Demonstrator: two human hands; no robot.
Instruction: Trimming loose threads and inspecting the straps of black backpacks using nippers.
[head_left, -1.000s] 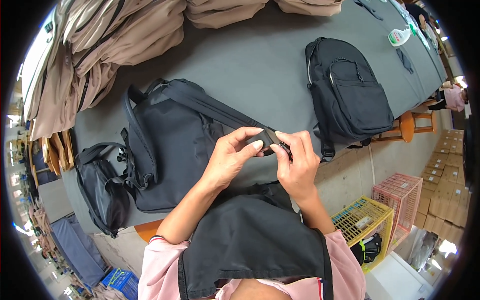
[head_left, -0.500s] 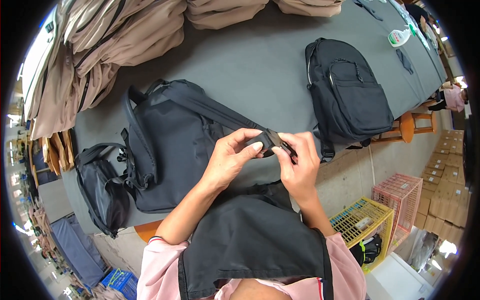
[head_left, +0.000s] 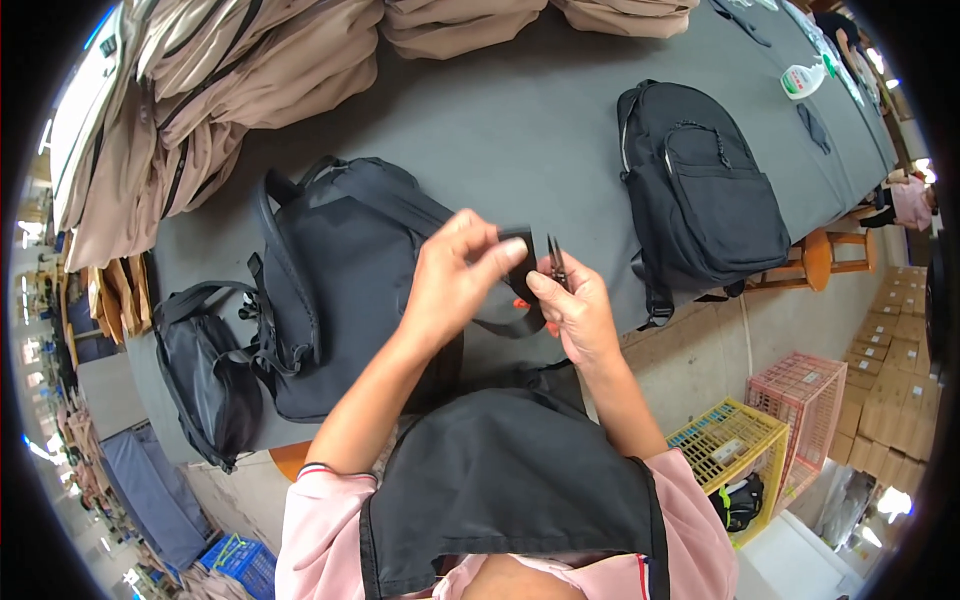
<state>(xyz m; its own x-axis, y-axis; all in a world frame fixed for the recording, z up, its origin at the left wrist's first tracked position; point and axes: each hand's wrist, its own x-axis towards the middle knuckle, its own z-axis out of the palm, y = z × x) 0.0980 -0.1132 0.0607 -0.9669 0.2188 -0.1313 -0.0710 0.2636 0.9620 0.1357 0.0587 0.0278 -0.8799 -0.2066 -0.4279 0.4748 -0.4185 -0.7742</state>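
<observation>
My left hand (head_left: 455,270) pinches the end of a black strap (head_left: 518,262) between thumb and fingers, above the table. The strap hangs in a loop below and belongs to the large black backpack (head_left: 350,270) lying on its front to the left. Close beside the strap, my right hand (head_left: 575,310) is closed on small dark thread snips (head_left: 557,262), their points upward and slightly apart. Bits of orange-red show under the right fingers; I cannot tell what they are. A smaller black bag (head_left: 205,375) lies left of the large backpack.
Another black backpack (head_left: 705,190) lies at the right of the grey table (head_left: 480,120). Beige bags (head_left: 260,90) are piled at the back left. A spray bottle (head_left: 803,80) stands far right. Yellow (head_left: 730,440) and pink crates (head_left: 800,390), a wooden stool (head_left: 818,260) and cartons (head_left: 890,380) stand right.
My left hand has lifted the strap end slightly up. My right hand has shifted down a little from the strap, and the snips now point upward in it.
</observation>
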